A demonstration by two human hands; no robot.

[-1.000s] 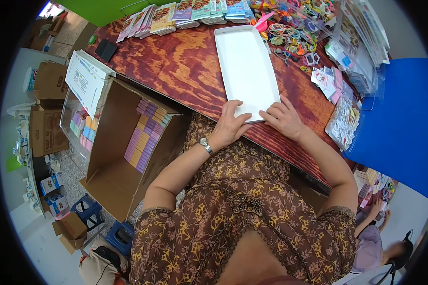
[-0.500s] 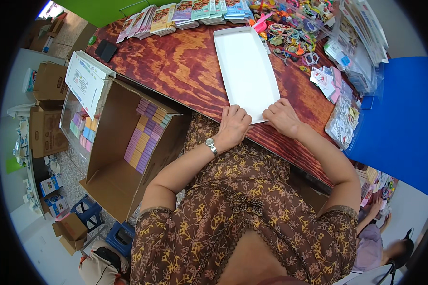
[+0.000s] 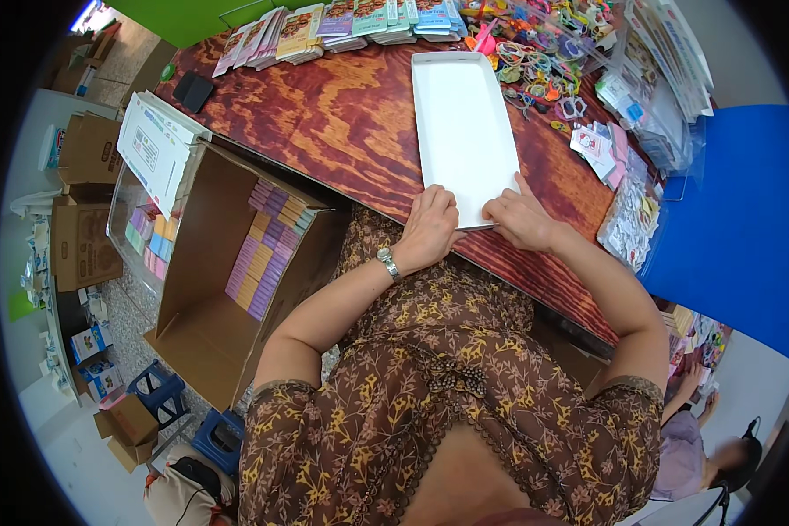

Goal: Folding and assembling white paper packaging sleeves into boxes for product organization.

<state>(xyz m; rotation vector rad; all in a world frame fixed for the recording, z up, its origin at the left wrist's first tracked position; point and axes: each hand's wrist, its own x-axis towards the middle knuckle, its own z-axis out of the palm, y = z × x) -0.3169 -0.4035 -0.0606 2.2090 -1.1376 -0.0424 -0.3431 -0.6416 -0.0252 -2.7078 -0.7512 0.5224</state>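
Observation:
A shallow white cardboard box tray (image 3: pixel 466 114) lies on the reddish wood-grain table (image 3: pixel 342 114), its near end at the table's front edge. My left hand (image 3: pixel 430 226), with a watch on the wrist, grips the tray's near left corner, fingers curled over the wall. At the near right corner my right hand (image 3: pixel 521 217) pinches the end wall, its index finger stretched along the side. Both hands touch the tray; the inside shows bare white card. The thumbs are partly hidden behind the near wall.
Stacks of colourful printed packets (image 3: pixel 342 24) line the table's back. Small colourful trinkets (image 3: pixel 539 66) heap at back right, beside plastic bags (image 3: pixel 644 96) and cards (image 3: pixel 594 149). An open carton (image 3: pixel 197 289) with pastel packs (image 3: pixel 267 250) stands left. Another person (image 3: pixel 688 447) works at far right.
The tray has turned slightly, its far end shifting right. My right index finger has straightened along the side wall; both hands stay at the near corners.

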